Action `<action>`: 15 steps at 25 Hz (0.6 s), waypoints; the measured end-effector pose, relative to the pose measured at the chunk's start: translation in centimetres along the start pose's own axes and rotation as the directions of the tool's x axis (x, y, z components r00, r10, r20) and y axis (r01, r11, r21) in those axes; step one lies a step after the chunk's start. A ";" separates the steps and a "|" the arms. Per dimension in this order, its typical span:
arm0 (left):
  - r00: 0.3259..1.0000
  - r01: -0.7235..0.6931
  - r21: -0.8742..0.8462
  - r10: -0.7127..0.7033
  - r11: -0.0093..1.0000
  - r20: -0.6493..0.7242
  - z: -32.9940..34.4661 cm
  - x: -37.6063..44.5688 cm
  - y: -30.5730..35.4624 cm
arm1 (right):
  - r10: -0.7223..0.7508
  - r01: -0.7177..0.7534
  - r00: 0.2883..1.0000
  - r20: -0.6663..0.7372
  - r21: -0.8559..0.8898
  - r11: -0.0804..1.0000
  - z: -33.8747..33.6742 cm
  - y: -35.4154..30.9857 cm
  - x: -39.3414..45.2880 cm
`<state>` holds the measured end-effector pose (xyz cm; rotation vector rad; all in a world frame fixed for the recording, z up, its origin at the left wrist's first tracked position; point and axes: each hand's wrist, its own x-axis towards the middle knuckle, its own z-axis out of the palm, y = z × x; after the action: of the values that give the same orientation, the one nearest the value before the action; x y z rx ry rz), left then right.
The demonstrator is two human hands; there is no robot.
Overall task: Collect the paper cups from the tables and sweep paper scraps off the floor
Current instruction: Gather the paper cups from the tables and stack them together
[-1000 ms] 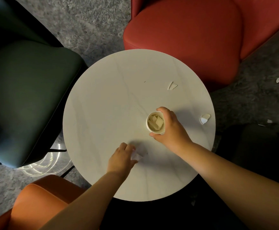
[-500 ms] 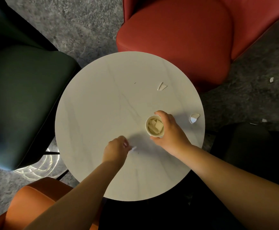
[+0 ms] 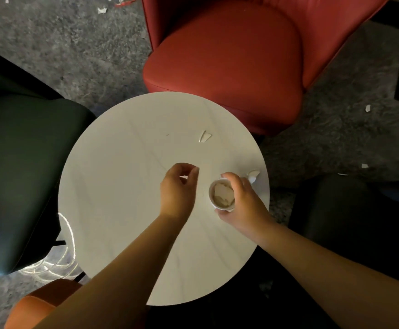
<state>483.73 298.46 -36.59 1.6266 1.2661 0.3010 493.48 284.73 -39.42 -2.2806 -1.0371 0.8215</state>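
Round white table [image 3: 122, 198] with two paper scraps [image 3: 204, 137]

A paper cup [image 3: 222, 195] with scraps inside is held by the right hand [image 3: 242, 204] on the round white table [image 3: 113, 186]; a small white scrap [image 3: 183, 177] is pinched by the left hand [image 3: 178, 189] beside it; two more scraps [image 3: 204, 136] are seen on the table.

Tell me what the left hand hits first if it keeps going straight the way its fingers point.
The left hand points up and right across the round table. First in that line looks like the torn paper scrap, though the hand's height is unclear; the paper cup sits off to its side.
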 end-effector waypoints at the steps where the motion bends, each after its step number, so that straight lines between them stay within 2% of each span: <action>1: 1.000 0.024 0.027 -0.024 0.999 0.016 0.5 0.6 -0.3 | 0.020 -0.020 1.000 0.005 0.000 1.000 -0.2 0.5 -0.7; 3: 0.985 -0.023 0.141 -0.001 0.990 0.173 1.9 1.7 -0.9 | 0.072 -0.072 0.997 0.019 0.003 0.997 -0.7 1.7 -1.9; 6: 0.902 -0.233 0.267 0.105 0.935 0.418 5.5 3.0 -1.1 | 0.107 -0.107 0.994 -0.013 0.035 0.994 -1.9 3.5 -2.9; 9: 0.821 -0.429 0.342 0.203 0.836 0.534 10.1 3.7 -0.7 | 0.108 -0.105 0.992 -0.062 0.045 0.993 -2.8 4.9 -3.4; 12: 0.732 -0.596 0.423 0.245 0.682 0.636 13.7 4.0 -0.6 | 0.131 -0.128 0.989 -0.062 0.053 0.990 -3.5 5.8 -3.6; 15: 0.689 -0.674 0.468 0.258 0.572 0.677 15.0 4.6 -1.4 | 0.136 -0.131 0.989 -0.062 0.084 0.988 -3.8 6.3 -3.3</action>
<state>495.31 293.97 -46.33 2.4956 0.4245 -0.3708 497.44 277.74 -39.80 -2.3125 -0.8147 0.8180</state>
